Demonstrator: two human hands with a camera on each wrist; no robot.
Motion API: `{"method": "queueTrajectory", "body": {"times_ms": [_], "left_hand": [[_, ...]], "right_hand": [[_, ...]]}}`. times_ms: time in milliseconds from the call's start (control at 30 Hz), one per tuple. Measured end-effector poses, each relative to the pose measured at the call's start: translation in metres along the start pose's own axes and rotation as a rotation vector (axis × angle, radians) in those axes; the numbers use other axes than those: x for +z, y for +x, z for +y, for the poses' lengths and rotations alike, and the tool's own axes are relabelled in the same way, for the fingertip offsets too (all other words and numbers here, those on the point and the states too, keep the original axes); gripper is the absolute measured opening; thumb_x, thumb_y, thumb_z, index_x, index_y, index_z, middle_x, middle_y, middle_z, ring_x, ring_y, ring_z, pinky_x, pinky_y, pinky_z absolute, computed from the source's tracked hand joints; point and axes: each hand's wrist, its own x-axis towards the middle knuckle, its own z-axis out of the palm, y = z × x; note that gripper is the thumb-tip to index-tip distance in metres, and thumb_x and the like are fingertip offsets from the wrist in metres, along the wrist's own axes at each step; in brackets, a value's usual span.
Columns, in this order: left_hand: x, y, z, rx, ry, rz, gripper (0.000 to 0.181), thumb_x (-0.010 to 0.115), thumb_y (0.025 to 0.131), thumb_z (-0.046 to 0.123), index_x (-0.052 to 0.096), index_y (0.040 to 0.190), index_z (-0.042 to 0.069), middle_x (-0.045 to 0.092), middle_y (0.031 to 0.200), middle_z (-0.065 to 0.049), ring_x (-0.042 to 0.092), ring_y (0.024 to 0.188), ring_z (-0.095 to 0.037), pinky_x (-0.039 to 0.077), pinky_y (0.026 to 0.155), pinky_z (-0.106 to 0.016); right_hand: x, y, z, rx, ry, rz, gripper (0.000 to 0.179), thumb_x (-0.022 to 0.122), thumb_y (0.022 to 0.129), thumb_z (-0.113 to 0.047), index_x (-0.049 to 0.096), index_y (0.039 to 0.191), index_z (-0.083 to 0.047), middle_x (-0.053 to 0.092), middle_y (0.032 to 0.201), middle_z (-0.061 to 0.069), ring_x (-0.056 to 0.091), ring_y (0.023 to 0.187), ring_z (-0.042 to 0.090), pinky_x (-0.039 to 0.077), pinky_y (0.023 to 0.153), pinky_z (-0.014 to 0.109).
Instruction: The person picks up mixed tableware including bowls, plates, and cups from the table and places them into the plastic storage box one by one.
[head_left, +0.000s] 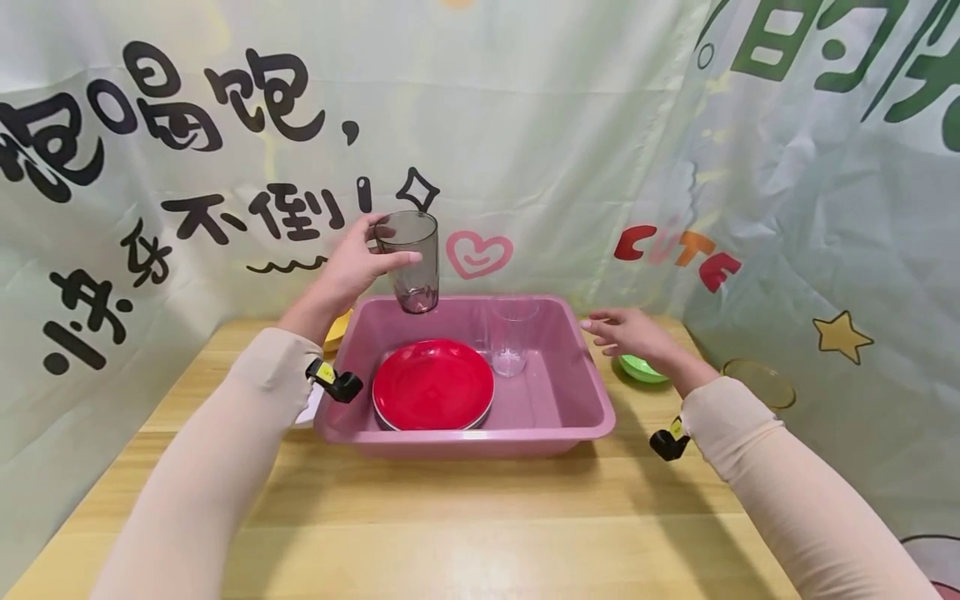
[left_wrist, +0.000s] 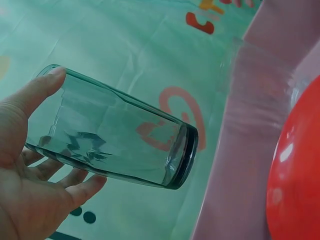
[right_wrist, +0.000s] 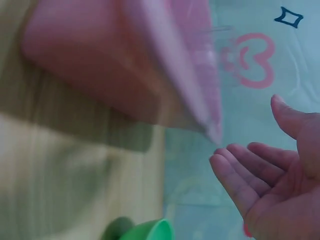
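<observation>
i see the person's left hand [head_left: 358, 265] gripping a smoky glass [head_left: 418, 279] up by the pink tub [head_left: 465, 437]'s far rim; the right hand [head_left: 633, 335], thumb and fingers apart, hovers near a green bowl [head_left: 642, 370].

The left hand [head_left: 356, 262] partly hides the gray glass [head_left: 417, 279].

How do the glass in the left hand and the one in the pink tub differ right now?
The smoky glass is tinted dark; the clear glass looks colourless. The smoky glass is held up in the left hand, while the clear glass sits in the pink tub, untouched by either hand. Both are see-through, rim up, and narrow toward the base.
</observation>
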Motion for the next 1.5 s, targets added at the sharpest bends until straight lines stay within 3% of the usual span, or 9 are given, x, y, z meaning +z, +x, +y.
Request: {"method": "queueTrajectory", "body": {"times_ms": [200,533,933,1167,1367,1500], "left_hand": [[0.018,0.006,0.003,0.006,-0.030,-0.022,0.088,0.083,0.079,0.022,0.030,0.149,0.011,0.043,0.137,-0.009,0.051,0.121,-0.024,0.046,0.096,-0.039],[0.040,0.015,0.009,0.057,-0.033,0.013,0.088,0.085,0.077,0.022,0.033,0.147,0.008,0.047,0.132,-0.008,0.053,0.115,-0.023,0.047,0.095,-0.038],[0.065,0.028,0.024,0.055,-0.048,-0.018,0.093,0.085,0.076,0.022,0.030,0.150,0.007,0.046,0.133,-0.009,0.052,0.115,-0.023,0.047,0.094,-0.035],[0.080,0.035,0.029,0.042,-0.049,-0.068,0.093,0.085,0.076,0.027,0.030,0.150,0.011,0.045,0.136,-0.006,0.049,0.118,-0.021,0.048,0.091,-0.038],[0.093,0.038,0.033,0.019,-0.096,-0.111,0.096,0.085,0.076,0.026,0.028,0.151,0.012,0.044,0.137,-0.006,0.051,0.116,-0.023,0.056,0.069,-0.054],[0.099,0.041,0.033,-0.005,-0.104,-0.123,0.095,0.085,0.076,0.026,0.028,0.151,0.015,0.043,0.139,-0.005,0.050,0.119,-0.025,0.055,0.074,-0.058]], "right_hand": [[-0.003,0.002,-0.026,-0.063,-0.013,0.047,0.071,0.059,0.097,-0.041,0.034,0.149,0.001,0.043,0.145,0.024,0.049,0.127,0.038,0.047,0.099,0.046],[0.003,0.011,-0.068,-0.153,0.007,0.093,0.064,0.060,0.097,-0.041,0.040,0.147,-0.007,0.049,0.143,0.015,0.050,0.127,0.031,0.046,0.100,0.045],[0.011,0.019,-0.108,-0.231,0.076,0.094,0.068,0.062,0.095,-0.043,0.036,0.151,-0.017,0.048,0.144,0.011,0.052,0.126,0.027,0.047,0.100,0.042],[0.013,0.022,-0.124,-0.268,0.117,0.087,0.067,0.061,0.097,-0.037,0.031,0.154,-0.019,0.041,0.150,0.012,0.046,0.131,0.028,0.045,0.102,0.043],[0.015,0.031,-0.119,-0.297,0.170,0.128,0.070,0.063,0.096,-0.032,0.028,0.155,-0.022,0.043,0.149,0.011,0.046,0.132,0.025,0.045,0.102,0.041],[0.016,0.034,-0.117,-0.314,0.199,0.131,0.070,0.063,0.096,-0.032,0.028,0.155,-0.020,0.039,0.152,0.012,0.045,0.133,0.027,0.044,0.103,0.042]]}}
